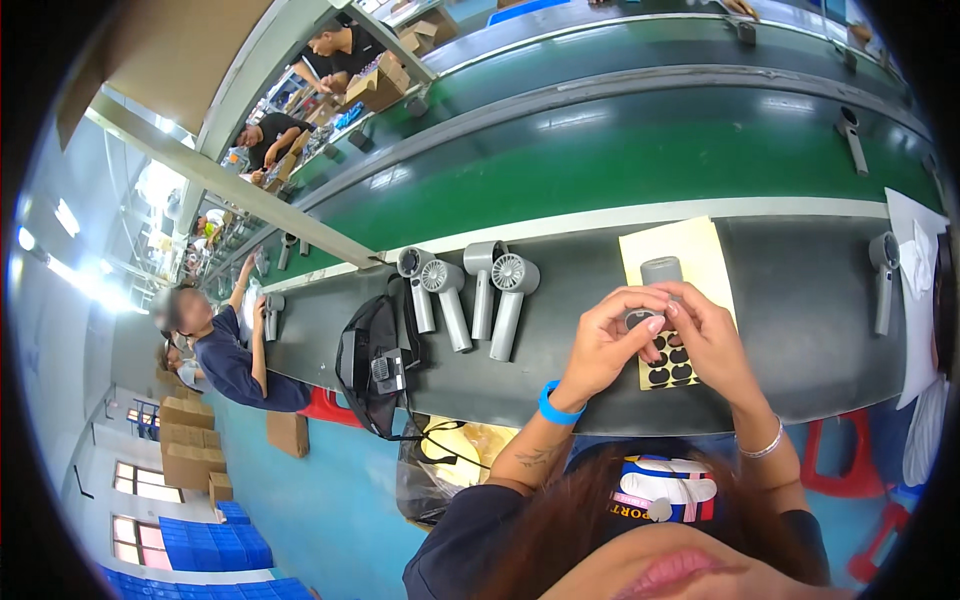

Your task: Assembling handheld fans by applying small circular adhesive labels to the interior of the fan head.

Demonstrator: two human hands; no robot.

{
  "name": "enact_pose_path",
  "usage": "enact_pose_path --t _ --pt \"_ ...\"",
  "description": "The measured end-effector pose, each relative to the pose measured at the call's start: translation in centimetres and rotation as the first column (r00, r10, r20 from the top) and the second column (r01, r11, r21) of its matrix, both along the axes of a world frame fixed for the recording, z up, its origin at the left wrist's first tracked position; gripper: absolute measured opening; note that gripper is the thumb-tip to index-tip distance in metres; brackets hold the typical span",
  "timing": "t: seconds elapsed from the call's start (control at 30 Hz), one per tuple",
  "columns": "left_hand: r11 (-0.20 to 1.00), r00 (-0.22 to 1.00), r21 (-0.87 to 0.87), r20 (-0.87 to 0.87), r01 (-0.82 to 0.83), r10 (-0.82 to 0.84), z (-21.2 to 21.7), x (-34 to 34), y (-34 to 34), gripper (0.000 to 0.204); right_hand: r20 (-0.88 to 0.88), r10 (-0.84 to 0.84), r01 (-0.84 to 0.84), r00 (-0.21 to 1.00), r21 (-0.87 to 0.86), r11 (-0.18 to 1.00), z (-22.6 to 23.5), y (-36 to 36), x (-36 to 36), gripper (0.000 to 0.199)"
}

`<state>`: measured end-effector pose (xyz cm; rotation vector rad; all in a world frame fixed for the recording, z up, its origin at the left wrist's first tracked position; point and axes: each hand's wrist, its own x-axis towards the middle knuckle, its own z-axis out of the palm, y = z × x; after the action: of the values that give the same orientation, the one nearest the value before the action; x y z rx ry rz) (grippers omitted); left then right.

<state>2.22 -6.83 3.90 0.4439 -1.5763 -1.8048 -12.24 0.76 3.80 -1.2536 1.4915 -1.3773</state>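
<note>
Two hands meet at centre right of the frame over a small grey fan (659, 272). The left hand (603, 345) and right hand (712, 345) both pinch its lower end between fingertips, its top poking up above them. Under it lies a tan sheet (700, 258) on the dark worktop (800, 330), with black round stickers (672, 364) showing just below the hands. Left of the hands, four more grey fans (470, 295) lie side by side. Further left sits a black bag (368, 365). Along the upper frame runs a green conveyor belt (640, 150). Another fan (884, 275) lies at the right edge. At far left, a person in dark blue (235, 360) leans on the worktop.
</note>
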Motion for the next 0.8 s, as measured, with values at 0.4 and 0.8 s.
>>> enact_pose_path --t 0.4,0.8 --pt "0.971 0.998 0.231 -0.055 0.056 -0.044 -0.2 -0.2 0.1 0.020 0.313 0.104 -0.093 0.944 -0.049 0.994 -2.6 -0.6 0.7 0.036" --pt "0.938 0.986 -0.305 -0.086 -0.163 0.144 -1.4 0.0 1.5 0.013 0.540 0.137 -0.162 0.830 -0.001 0.987 -1.5 -0.7 1.6 0.039"
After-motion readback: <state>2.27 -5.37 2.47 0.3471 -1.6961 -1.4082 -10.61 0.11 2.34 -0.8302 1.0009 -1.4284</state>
